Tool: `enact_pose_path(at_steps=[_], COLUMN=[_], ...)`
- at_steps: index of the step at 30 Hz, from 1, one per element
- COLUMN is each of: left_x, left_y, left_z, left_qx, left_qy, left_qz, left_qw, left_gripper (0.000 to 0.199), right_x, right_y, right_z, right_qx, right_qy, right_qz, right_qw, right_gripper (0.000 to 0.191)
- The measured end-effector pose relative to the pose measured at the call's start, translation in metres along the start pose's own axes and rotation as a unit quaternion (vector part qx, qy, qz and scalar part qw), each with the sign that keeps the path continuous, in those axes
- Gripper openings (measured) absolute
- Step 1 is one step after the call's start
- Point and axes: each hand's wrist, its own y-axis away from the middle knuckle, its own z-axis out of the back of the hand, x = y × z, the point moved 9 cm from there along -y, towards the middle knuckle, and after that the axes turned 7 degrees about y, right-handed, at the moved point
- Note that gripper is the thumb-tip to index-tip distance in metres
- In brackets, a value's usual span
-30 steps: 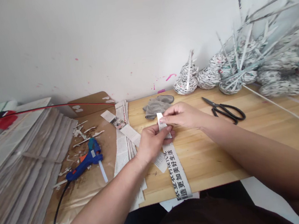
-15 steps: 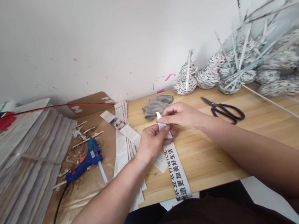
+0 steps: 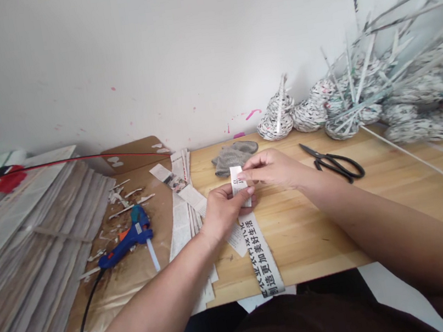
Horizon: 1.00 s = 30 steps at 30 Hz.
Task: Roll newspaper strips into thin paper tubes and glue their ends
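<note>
Printed strip (image 3: 265,259): it runs up the middle of your wooden table (image 3: 320,245), its lower end at the front edge and its upper end raised in your two hands; bold black characters cover the lower part, small print the narrower top.
Left hand (image 3: 226,207): your thumb lies across the front of the strip and your fingers pass behind it, so the paper is gripped between them.
Right hand (image 3: 270,170): your thumb and forefinger pinch the strip's right side near its top, just above your left thumb; how your other fingers press, you cannot tell from here.
Gray cloth (image 3: 232,158): crumpled on the table just beyond your hands.
Scissors (image 3: 333,161): black-handled, they lie beyond your right forearm, points toward the wall (image 3: 188,54).
Loose strips (image 3: 180,222): a bundle lies left of your hands, with one diagonal strip (image 3: 193,199) crossing over it and passing beneath your left hand.
Glue gun (image 3: 127,241): blue, on its side on brown paper (image 3: 140,289) left of the bundle, among pale scraps (image 3: 120,195).
Newspaper stack (image 3: 47,253): tall, at your far left, with a band around it.
Woven paper shapes (image 3: 276,117): rounded, grouped along the back right, with long paper rods (image 3: 431,173) sticking out.
</note>
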Motion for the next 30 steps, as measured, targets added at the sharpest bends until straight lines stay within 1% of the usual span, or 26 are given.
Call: enact_pose_path(at_steps=[5,10,16,22,30], left_x=[0.0,0.002,0.004,0.002,0.002], left_y=[0.0,0.0,0.0,0.003,0.004], left_z=[0.0,0.002,0.002,0.0,-0.005], left_qx=[0.005,-0.003,-0.002,-0.008,0.005], left_qy=[-0.017,-0.03,-0.026,-0.035,-0.025], left_qz=[-0.01,-0.004,0.002,0.006,0.013], left_qw=[1.0,1.0,1.0,0.999,1.0], left_gripper=[0.03,0.033,0.032,0.031,0.03], right_x=[-0.007,-0.008,-0.013,-0.018,-0.013], right_y=[-0.001,0.001,-0.001,-0.003,0.0], right_z=[-0.005,-0.008,-0.006,-0.006,-0.005], right_qx=[0.028,0.041,0.014,-0.002,-0.025], right_qy=[-0.056,-0.069,-0.079,-0.101,-0.122], right_qz=[-0.028,-0.045,-0.055,-0.045,-0.068], right_qw=[0.998,0.996,0.995,0.994,0.99], right_gripper=[0.022,0.022,0.024,0.027,0.03])
